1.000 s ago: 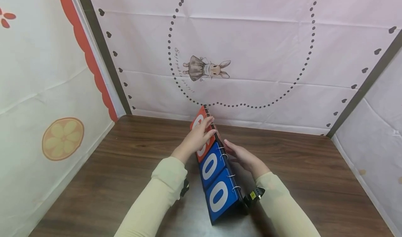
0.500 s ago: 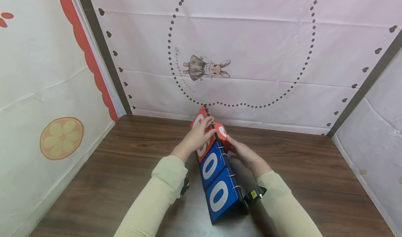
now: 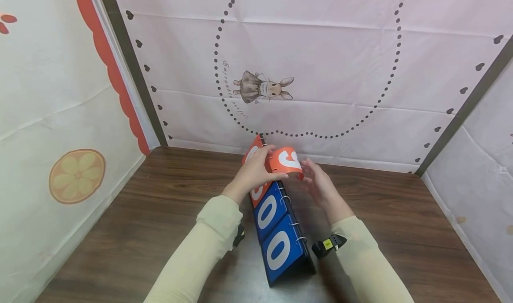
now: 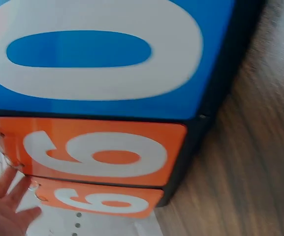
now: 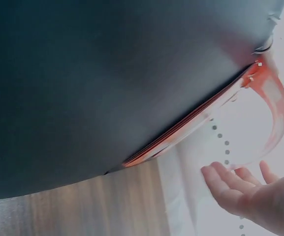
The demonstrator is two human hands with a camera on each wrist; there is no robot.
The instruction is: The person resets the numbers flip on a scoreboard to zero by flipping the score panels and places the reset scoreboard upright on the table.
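Note:
A tabletop flip scoreboard (image 3: 279,248) stands like a tent, with blue "0" cards nearer and orange cards (image 4: 117,153) showing "9" or "6" farther off. One orange card (image 3: 285,158) with a white digit arches up from the ridge rings toward the right side. My left hand (image 3: 252,173) lies over the ridge by that card's ringed edge; its fingers look spread beside the rings in the left wrist view. On the other side, my right hand (image 3: 320,185) has its fingertips at the card's curled free edge, fingers loosely bent without a pinch.
The scoreboard rests on a dark wood table (image 3: 176,178). A pale printed cloth wall (image 3: 332,71) rises right behind it, and more cloth walls (image 3: 76,93) close in the sides. Each wrist wears a black strapped device (image 3: 328,246).
From low on the scoreboard's right face, the orange card has swung up into an arch at the ridge. My right hand has risen and moved slightly right; the left has shifted a little over the ridge.

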